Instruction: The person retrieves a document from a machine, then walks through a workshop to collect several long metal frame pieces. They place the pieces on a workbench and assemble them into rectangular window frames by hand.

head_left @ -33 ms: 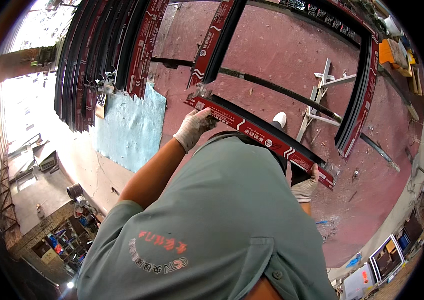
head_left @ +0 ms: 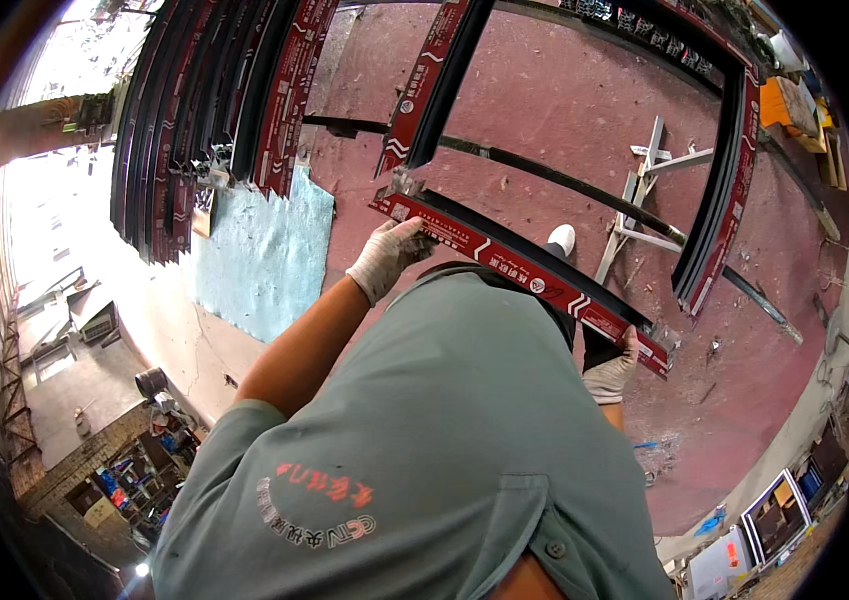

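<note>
Both my hands wear pale work gloves and hold a dark frame profile (head_left: pixel 525 278) faced with red printed film. My left hand (head_left: pixel 385 260) is closed around its left end, thumb on top. My right hand (head_left: pixel 613 372) grips the right end, its fingers partly hidden beneath. Metal corner pieces stick out at both ends. Beyond it is a three-sided frame of matching profiles, with a left bar (head_left: pixel 427 85) and a right bar (head_left: pixel 720 200). The held profile spans the frame's near, open side; its left end is close to the left bar, its right end apart from the right bar.
Several more profiles (head_left: pixel 220 110) stand in a row at the left, by a light blue sheet (head_left: pixel 265 255). A dark support rail (head_left: pixel 565 190) and a pale metal stand (head_left: pixel 635 205) are under the frame. Orange boxes (head_left: pixel 790 105) sit far right; tools (head_left: pixel 130 485) clutter the lower left.
</note>
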{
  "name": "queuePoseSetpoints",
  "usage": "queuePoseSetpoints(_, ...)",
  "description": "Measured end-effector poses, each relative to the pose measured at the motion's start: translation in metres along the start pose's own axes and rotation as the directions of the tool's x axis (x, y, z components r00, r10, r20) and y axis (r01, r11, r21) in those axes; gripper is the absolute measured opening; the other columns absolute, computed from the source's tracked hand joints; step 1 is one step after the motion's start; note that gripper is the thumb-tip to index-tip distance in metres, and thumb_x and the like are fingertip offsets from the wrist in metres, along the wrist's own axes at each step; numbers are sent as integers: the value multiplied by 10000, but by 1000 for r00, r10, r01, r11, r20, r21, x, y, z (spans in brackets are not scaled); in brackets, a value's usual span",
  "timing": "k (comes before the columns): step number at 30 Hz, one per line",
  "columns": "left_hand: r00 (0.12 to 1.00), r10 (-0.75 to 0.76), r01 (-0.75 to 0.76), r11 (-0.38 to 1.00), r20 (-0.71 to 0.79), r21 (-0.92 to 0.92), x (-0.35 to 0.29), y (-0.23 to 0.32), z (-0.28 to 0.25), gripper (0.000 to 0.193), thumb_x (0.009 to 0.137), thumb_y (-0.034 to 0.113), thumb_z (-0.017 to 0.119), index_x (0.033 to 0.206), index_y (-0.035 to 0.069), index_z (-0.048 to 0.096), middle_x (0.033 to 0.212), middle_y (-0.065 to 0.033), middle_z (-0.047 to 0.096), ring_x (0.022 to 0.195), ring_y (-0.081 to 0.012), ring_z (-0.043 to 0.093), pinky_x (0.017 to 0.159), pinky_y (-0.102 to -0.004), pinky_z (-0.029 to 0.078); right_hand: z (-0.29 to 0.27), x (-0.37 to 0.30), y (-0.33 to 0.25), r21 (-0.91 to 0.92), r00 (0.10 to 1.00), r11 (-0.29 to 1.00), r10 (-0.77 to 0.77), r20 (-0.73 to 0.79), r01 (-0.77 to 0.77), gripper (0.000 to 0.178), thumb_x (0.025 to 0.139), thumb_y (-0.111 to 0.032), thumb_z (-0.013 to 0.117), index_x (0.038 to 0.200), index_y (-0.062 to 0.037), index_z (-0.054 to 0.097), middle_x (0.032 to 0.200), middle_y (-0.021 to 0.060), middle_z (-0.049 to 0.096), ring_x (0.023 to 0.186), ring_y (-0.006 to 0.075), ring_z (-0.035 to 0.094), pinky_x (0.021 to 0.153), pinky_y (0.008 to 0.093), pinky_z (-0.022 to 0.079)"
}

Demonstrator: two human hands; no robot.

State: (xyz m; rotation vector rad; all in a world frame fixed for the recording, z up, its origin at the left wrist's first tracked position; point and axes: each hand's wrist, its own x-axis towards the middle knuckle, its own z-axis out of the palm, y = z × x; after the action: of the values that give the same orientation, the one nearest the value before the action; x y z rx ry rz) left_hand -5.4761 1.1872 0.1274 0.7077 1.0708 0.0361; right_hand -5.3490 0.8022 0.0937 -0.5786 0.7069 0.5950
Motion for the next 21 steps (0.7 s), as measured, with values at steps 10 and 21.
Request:
queuePoseSetpoints(10,998,-25,21,997,56,69,1,8,-6,317,912,208,695,1139,34,556,1075,-116,674,969,-255,667,940,-442,508,-30,32,7,-96,985,981,-160,62,166,453,884,-363,656,1199,-40,620,1202,134,659,1117,298,624,1013,470,484)
queuePoseSetpoints(21,952,307,-252,811,-17,528,2,4,-19,490,875,272,750,1210,-4,522,1108,-92,644,1025,-247,631,953,-381,484,3,31,4,-111,975,969,-222,-5,220,447,873,-345,700,1191,-48,598,1170,121,654,1074,277,644,954,463,541)
